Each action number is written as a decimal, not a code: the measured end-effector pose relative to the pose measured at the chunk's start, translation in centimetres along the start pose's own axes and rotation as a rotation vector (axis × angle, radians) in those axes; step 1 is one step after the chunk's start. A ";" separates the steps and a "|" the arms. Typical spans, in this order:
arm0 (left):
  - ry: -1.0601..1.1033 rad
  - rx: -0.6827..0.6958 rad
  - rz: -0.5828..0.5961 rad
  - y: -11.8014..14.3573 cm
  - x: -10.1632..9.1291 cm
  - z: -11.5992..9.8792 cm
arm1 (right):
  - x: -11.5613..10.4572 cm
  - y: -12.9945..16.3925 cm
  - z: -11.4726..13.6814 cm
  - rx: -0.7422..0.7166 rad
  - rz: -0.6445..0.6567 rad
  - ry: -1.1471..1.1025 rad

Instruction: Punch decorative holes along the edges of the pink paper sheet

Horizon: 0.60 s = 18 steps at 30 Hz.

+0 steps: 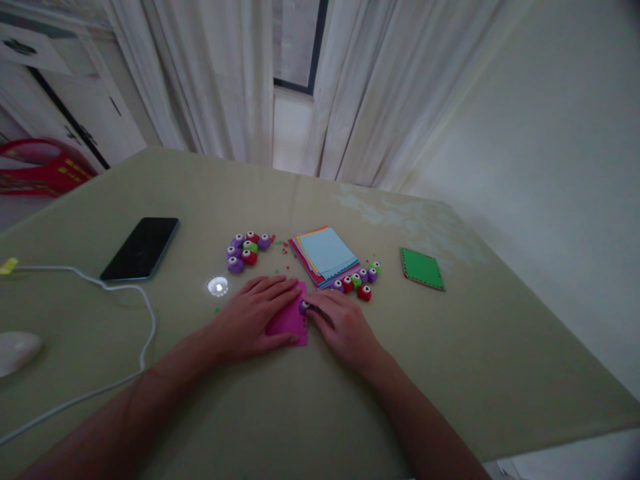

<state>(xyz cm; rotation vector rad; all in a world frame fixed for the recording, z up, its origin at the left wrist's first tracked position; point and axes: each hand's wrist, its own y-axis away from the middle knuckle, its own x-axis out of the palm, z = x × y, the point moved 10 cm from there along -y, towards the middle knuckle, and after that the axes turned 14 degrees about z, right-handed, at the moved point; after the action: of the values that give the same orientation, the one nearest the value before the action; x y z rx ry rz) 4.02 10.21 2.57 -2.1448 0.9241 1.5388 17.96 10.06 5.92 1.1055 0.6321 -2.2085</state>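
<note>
Hands low on the table [475,347]: left hand [255,317] flat, fingers spread, pinning pink sheet [289,322]; right hand [340,323] pinched on what looks like a small purple punch [303,307] at the sheet's edge. Beyond, paper stack [325,255], green card [421,268]

1. A black phone [141,248] lies face up on the left part of the olive-green table [500,347].
2. A white cable [127,313] loops across the near-left of the table, ending at a yellow tag [9,265] at the left edge.
3. A small round glowing light [218,287] sits just right of the phone.
4. A cluster of purple, red and green punches [247,249] lies at mid-table.
5. A stack of coloured paper [325,255], light blue on top, lies right of that cluster.
6. A second row of small punches [359,280] sits at the stack's near-right corner.
7. A green card [421,269] lies farther right, well apart.
8. White curtains [220,73] hang beyond the far edge.
9. A red bag [43,170] stands at far left.
</note>
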 end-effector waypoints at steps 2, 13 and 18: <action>0.003 -0.006 0.003 0.0 0.0 -0.1 | -0.1 0.0 -0.1 0.006 -0.007 -0.002; -0.013 -0.008 0.008 -0.1 0.3 0.2 | -0.6 0.0 0.2 -0.040 -0.029 -0.018; -0.005 -0.001 0.017 -0.1 0.2 0.1 | -0.5 0.0 0.2 -0.042 -0.022 -0.018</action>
<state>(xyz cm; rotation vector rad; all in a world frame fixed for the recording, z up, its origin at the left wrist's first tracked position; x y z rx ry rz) 4.05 10.30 2.32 -2.1380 0.9431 1.5523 18.10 10.05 6.47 1.0605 0.6829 -2.2108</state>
